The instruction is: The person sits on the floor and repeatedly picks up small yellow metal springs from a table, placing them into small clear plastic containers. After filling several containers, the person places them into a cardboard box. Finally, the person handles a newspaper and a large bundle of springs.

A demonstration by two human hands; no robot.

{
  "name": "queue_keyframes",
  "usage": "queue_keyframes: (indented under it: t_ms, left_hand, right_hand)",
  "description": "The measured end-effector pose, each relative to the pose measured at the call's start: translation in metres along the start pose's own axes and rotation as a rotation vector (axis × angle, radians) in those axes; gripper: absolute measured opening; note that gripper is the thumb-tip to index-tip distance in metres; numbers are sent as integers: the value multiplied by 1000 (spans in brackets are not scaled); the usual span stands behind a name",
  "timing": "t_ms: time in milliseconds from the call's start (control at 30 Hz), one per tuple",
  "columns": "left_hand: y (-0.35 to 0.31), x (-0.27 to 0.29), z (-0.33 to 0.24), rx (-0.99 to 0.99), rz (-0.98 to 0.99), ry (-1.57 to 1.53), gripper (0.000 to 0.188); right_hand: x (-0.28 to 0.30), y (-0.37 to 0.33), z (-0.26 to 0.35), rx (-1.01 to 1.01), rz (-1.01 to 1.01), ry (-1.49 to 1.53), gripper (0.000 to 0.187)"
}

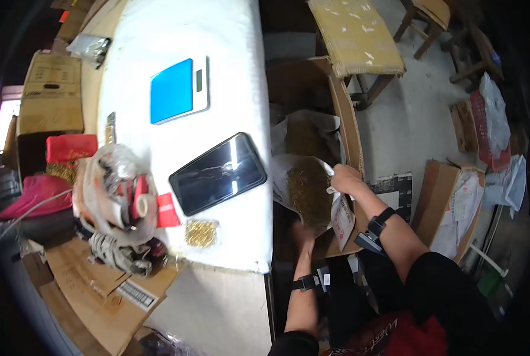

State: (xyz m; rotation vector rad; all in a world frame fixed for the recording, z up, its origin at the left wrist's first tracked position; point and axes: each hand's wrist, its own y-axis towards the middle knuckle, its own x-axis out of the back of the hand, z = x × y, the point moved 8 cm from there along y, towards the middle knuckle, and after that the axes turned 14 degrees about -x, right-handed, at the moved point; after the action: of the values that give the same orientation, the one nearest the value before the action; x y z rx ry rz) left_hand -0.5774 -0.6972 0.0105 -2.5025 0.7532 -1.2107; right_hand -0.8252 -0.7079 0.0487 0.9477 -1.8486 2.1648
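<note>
My right hand [347, 180] is closed on the rim of a white bag [281, 165]. The bag's mouth is spread, and a mass of small gold-brown pieces [307, 193] shows inside, too fine to name. My left hand [302, 236] is at the near side of the bag, low beside the table edge. Its fingers are dark and blurred, so their hold does not show. The bag sits in a tall cardboard box [349, 127], with a second white bag of similar brown contents [305, 137] behind it.
To the left stands a white-topped table [229, 35] with a blue-and-white scale [173, 92], a black phone [218, 173] and a small packet of gold pieces [201, 233]. Cluttered plastic bags [113, 196] lie farther left. A yellow-topped stool [360, 35] and an open carton [434, 202] flank the box.
</note>
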Motion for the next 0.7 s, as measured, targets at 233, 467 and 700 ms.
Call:
queue_keyframes:
  t_ms: [233, 467, 700]
  left_hand:
    - [-64, 81, -156, -252, 108, 62, 16]
    - [-145, 129, -274, -466, 182, -291, 19]
    - [-240, 187, -307, -623, 203, -587, 26]
  right_hand:
    - [82, -86, -58, 334, 102, 321, 22]
    - [215, -231, -135, 490, 157, 574, 25]
    - [270, -319, -138, 582, 173, 687, 26]
